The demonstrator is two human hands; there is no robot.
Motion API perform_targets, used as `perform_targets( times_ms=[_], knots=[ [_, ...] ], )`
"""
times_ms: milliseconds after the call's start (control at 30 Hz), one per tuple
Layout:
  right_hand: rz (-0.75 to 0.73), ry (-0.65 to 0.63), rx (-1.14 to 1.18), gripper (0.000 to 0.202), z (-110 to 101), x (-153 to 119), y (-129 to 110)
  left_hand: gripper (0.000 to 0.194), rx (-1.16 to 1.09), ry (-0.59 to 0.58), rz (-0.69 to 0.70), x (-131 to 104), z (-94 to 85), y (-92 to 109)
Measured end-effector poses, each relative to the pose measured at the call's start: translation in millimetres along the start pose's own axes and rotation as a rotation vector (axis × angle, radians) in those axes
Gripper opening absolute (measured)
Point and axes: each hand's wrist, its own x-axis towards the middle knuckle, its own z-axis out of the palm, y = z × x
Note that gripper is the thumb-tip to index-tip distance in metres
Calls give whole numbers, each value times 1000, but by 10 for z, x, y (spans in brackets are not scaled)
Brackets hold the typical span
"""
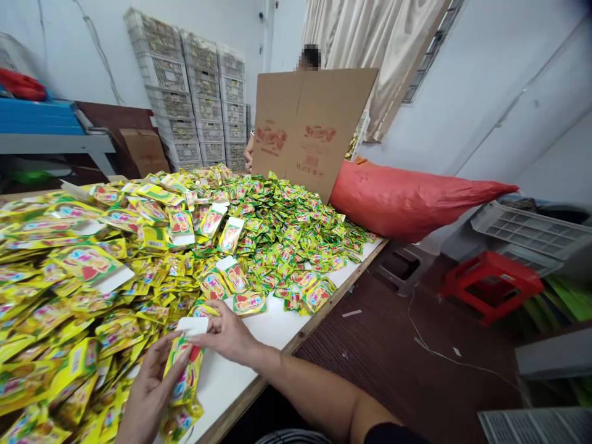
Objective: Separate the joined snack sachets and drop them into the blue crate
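Observation:
My left hand [155, 376] grips a small yellow-green printed box [187, 373] by its sides, low over the table's near edge. The box's white top flap [193, 325] stands up, and my right hand [226, 333] pinches at that end with thumb and fingers. Whether a packet sits inside the box cannot be made out. Around my hands lie heaps of yellow printed packets [161, 283] and green packets [287, 234]. Several more small boxes with white flaps, such as one box [230, 236], rest on the heaps.
The white tabletop [268, 330] has a wooden edge on the right. A large cardboard carton [305, 135] stands at the far end, with a person behind it. Nearby are a red sack [407, 197], a red stool [494, 283] and stacked white crates [166, 80].

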Motion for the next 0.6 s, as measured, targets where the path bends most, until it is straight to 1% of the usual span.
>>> perform_targets(
  times_ms=[67, 133, 167, 200, 267, 333, 467, 500, 567, 600],
  knots=[
    [-63, -54, -134, 43, -51, 20, -63, 72, -99, -19, -73, 6, -20, 25],
    [-179, -49, -239, 37, -94, 22, -129, 81, -198, -18, -137, 10, -41, 66],
    [-214, -48, -250, 36, -107, 19, -154, 85, -228, -12, -153, 10, -48, 85],
    [-218, -53, -234, 38, -115, 16, -169, 86, -249, -17, -162, 10, -52, 99],
    [-163, -77, -173, 44, -111, 7, -169, 83, -258, -49, -169, 6, -55, 106],
    [-111, -88, -121, 46, -86, -12, -142, 77, -234, -80, -166, -2, -57, 86],
    [-57, -108, 20, 49, -32, -94, -86, 70, -144, -79, -123, -46, -68, 2],
    [-22, -108, 64, 50, -29, -111, -80, 66, -123, -79, -102, -59, -72, -22],
    [94, -128, 166, 51, -33, -126, -80, 59, -97, -73, -57, -81, -80, -64],
    [116, -134, 184, 50, -34, -127, -86, 56, -94, -64, -36, -91, -85, -80]
  ],
)
